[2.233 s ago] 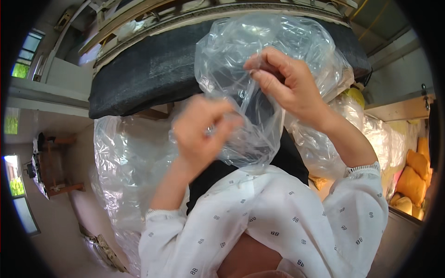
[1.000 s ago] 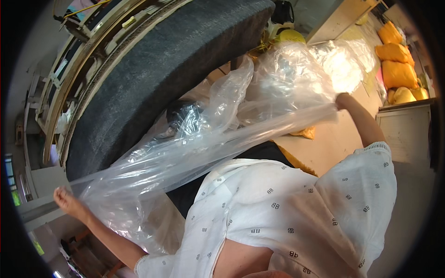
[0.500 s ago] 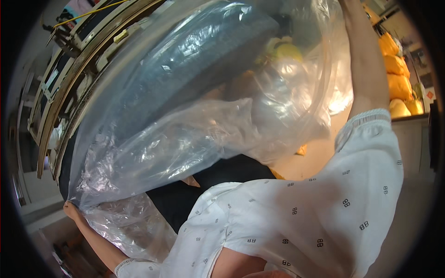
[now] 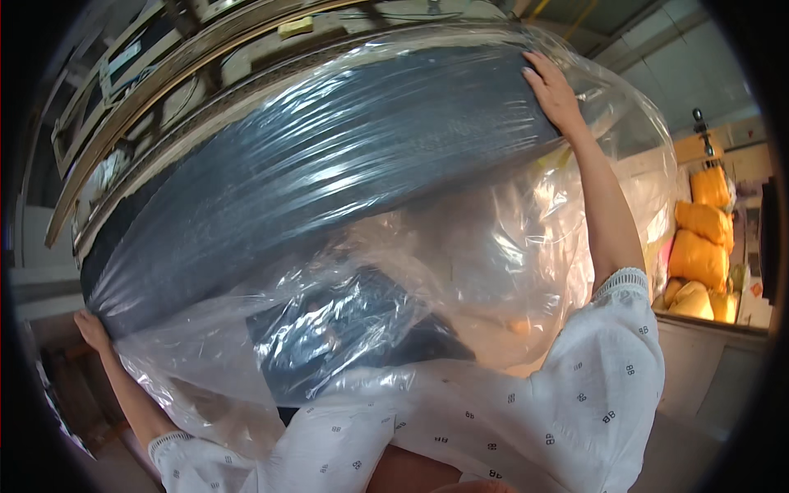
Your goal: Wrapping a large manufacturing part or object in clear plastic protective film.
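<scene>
- The big clear plastic bag (image 4: 460, 246) is stretching over the dark round tire (image 4: 329, 164) and is covering most of its top.
- The tire is filling the middle of the view, leaning from low on the left to high on the right.
- The loose part of the bag is hanging down in front of the person's white dotted shirt (image 4: 575, 411), puffed out and crinkly.
- A metal rack (image 4: 164, 74) is sitting close behind the tire, so room is tight up there.
- Yellow sacks (image 4: 703, 238) are piling up far off on the right, well apart from the tire.
- The right hand (image 4: 552, 90) is reaching up high, fingers spread flat, pressing the plastic on the tire's top edge.
- The left hand (image 4: 92, 329) is staying low at the tire's left end, touching the bag's edge. I cannot tell if its fingers are pinching the plastic.
</scene>
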{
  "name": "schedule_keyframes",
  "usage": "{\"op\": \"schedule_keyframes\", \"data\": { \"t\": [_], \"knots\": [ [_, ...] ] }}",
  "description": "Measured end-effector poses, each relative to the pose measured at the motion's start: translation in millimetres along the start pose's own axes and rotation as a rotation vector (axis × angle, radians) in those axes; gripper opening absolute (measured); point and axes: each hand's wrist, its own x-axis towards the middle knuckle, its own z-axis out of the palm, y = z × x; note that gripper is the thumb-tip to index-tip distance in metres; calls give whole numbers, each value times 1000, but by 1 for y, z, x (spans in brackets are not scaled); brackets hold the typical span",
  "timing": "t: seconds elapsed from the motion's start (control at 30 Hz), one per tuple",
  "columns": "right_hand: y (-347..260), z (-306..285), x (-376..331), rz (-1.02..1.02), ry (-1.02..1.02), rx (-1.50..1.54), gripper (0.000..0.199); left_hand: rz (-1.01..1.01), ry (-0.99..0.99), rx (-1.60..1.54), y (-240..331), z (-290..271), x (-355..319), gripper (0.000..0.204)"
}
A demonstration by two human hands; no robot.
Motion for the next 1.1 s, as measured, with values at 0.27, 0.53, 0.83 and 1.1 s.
{"op": "schedule_keyframes", "data": {
  "t": [0.27,0.53,0.83,1.1],
  "knots": [
    [84,-1,25,675,-386,38,51,-319,-63,91,155,-40,-18,40],
    [-281,8,34,-125,-412,677,21,-533,-245,-1028,166,-63,-1,11],
    [-605,86,-155,-456,-1217,1098,53,-358,283,-948,157,-44,-13,18],
    [-625,166,-166,-614,-1662,508,50,-441,442,-814,148,-35,-12,23]
  ]
}}
